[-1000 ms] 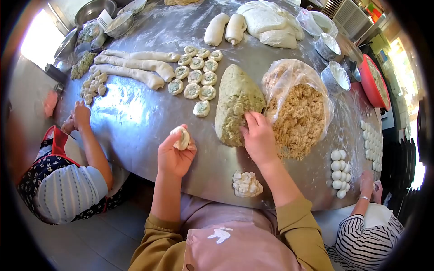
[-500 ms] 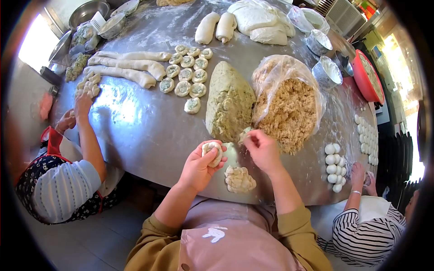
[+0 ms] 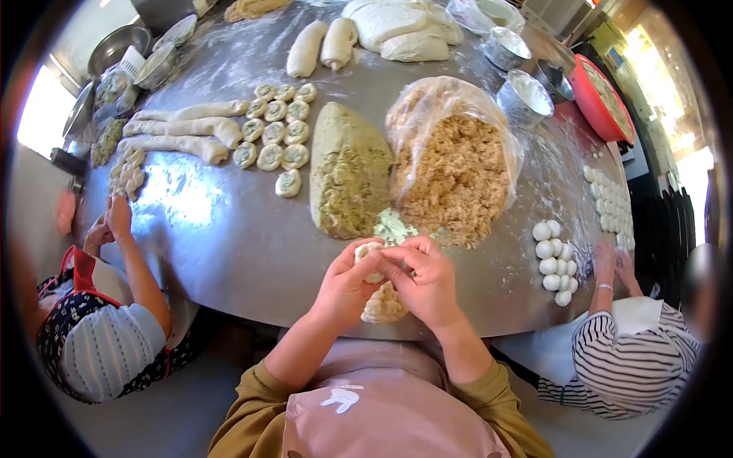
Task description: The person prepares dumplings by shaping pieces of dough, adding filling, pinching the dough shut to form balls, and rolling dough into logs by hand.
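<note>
In front of me, my left hand is closed around a small round piece of pale dough, its thumb across it. My right hand meets it from the right, thumb and fingers pinched at the dough's edge; whether filling is between those fingers is hidden. Below both hands, partly covered by them, a cluster of dough pieces lies on the metal table. Just beyond are a greenish mound, a brown crumbly mound partly under clear plastic, and pale green flakes between them.
Filled dough rounds and long dough ropes lie at left. Dough rolls and a large dough mass sit behind. Metal cups and a red basin stand right. Co-workers handle dough on both sides, near white balls.
My right hand has left the tip of the greenish mound and come to the dough in my left hand. The view has shifted, so the table's contents appear farther left.
</note>
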{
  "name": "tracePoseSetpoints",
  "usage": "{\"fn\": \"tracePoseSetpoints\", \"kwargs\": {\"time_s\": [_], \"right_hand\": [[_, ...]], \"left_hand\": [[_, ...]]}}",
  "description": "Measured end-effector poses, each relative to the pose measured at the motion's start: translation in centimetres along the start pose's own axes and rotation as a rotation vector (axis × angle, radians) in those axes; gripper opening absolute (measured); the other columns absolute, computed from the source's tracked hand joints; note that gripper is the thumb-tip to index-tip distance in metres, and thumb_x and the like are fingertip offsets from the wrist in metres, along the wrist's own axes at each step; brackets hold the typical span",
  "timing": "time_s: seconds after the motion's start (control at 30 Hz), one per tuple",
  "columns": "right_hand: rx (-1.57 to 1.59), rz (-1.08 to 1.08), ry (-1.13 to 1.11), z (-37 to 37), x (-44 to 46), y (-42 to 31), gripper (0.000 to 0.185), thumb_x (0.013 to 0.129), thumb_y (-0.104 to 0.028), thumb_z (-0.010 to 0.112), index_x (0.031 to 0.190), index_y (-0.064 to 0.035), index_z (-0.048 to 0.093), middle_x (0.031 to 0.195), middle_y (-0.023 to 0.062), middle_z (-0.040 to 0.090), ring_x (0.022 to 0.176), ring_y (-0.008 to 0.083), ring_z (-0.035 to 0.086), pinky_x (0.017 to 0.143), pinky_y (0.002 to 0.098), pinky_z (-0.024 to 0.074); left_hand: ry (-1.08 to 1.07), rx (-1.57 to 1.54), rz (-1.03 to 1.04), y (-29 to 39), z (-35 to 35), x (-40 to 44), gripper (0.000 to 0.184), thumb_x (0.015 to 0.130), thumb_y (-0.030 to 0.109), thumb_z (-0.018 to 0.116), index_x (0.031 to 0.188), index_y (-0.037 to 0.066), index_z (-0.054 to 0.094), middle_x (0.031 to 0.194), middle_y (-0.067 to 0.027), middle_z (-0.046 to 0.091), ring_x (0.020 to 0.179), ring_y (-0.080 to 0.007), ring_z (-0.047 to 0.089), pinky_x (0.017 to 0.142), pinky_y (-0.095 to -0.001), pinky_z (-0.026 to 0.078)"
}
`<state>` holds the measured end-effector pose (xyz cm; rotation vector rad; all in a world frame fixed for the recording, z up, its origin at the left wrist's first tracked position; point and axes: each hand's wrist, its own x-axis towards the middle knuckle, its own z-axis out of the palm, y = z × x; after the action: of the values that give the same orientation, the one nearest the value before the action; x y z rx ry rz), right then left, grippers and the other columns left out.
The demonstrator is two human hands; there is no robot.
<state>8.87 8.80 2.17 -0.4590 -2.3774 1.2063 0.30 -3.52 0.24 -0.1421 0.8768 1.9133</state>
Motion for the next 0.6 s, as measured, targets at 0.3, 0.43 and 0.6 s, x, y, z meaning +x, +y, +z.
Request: {"fn": "tracePoseSetpoints", "kwargs": {"time_s": [0.3,0.43,0.6], "right_hand": [[-0.603,0.019,0.194,-6.5,0.9,9.5,0.034,0.079,-0.014,0.076,0.11,-0.0069,0.065,0.104,0.0118,0.064,0.086,0.0297,0.063,0.076,0.0368,0.0529],[-0.675,0.157,0.07,-6.4,1.4,11.9,0.03,0.082,-0.016,0.072,0.11,-0.0068,0.065,0.104,0.0105,0.065,0.095,0.0323,0.063,0.078,0.0403,0.052],[-0.007,0.344,0.247,-8.5,2.0,8.5,0.016,0.09,-0.012,0.068,0.104,-0.0039,0.066,0.076,0.0058,0.066,0.064,0.0111,0.058,0.061,0.0262,0.0469]], "left_hand": [[0.066,-0.015,-0.135,0.2,-0.6,0.0,0.026,0.099,0.01,0.052,0.124,0.007,0.052,0.108,-0.0105,0.062,0.095,-0.0256,0.064,0.082,-0.0326,0.055],[-0.007,-0.127,-0.14,-0.1,0.4,-0.4,0.034,0.1,0.01,0.05,0.133,0.009,0.048,0.109,-0.0097,0.061,0.103,-0.0273,0.062,0.091,-0.0369,0.053],[-0.086,-0.104,-0.104,0.0,-0.7,-0.7,0.039,0.098,0.008,0.053,0.136,0.007,0.047,0.111,-0.0107,0.062,0.11,-0.029,0.061,0.097,-0.0411,0.051]]}}
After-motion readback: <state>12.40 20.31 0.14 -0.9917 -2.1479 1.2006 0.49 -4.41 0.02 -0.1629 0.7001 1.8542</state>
